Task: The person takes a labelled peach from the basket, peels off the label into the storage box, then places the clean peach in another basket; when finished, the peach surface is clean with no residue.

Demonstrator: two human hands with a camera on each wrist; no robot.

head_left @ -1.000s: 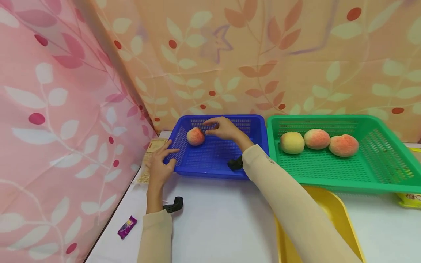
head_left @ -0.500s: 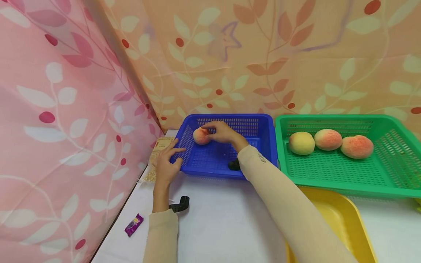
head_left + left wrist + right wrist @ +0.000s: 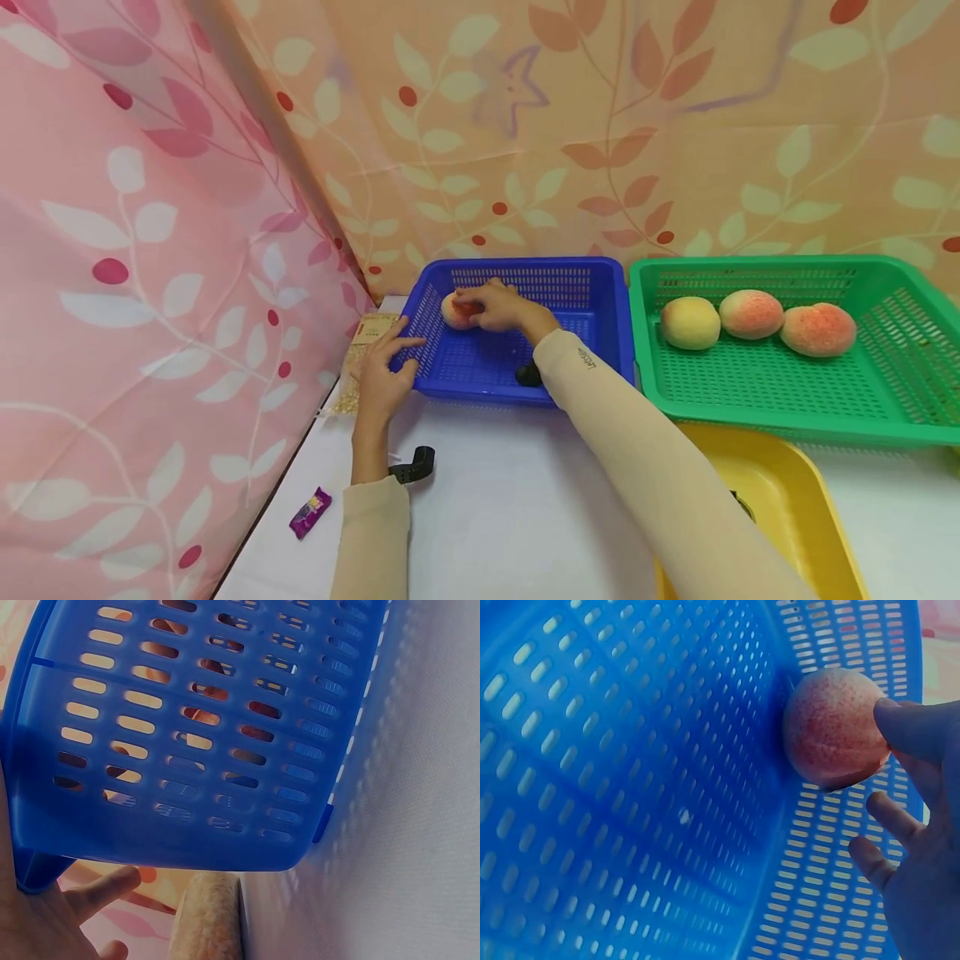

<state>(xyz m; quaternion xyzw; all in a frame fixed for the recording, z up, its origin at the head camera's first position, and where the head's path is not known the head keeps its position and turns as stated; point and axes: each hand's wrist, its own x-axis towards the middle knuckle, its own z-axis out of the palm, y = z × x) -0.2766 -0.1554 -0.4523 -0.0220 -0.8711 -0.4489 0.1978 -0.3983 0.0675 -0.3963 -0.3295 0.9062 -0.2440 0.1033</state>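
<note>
A peach (image 3: 452,312), pale with a red blush, sits in the back left corner of the blue basket (image 3: 465,392). My right hand (image 3: 501,307) reaches in from the right and pinches it. In the right wrist view the thumb lies on the peach (image 3: 832,727), while two other fingers stand off below it. Part of the peach is hidden behind the fingers. My left hand (image 3: 384,375) is at the basket's left rim with its fingers spread. The left wrist view shows that hand (image 3: 45,922) beside the basket's slotted wall (image 3: 187,832).
The green basket (image 3: 757,412) on the right holds three peaches (image 3: 750,315) in a row. In front of it lies a yellow tray (image 3: 780,500), partly under my right sleeve. A bag of pale grains (image 3: 351,392) and a small purple packet (image 3: 310,512) lie on the left.
My right hand has moved left onto the peach and taken hold of it. The left hand has stayed at the basket's rim. The head view has shifted slightly.
</note>
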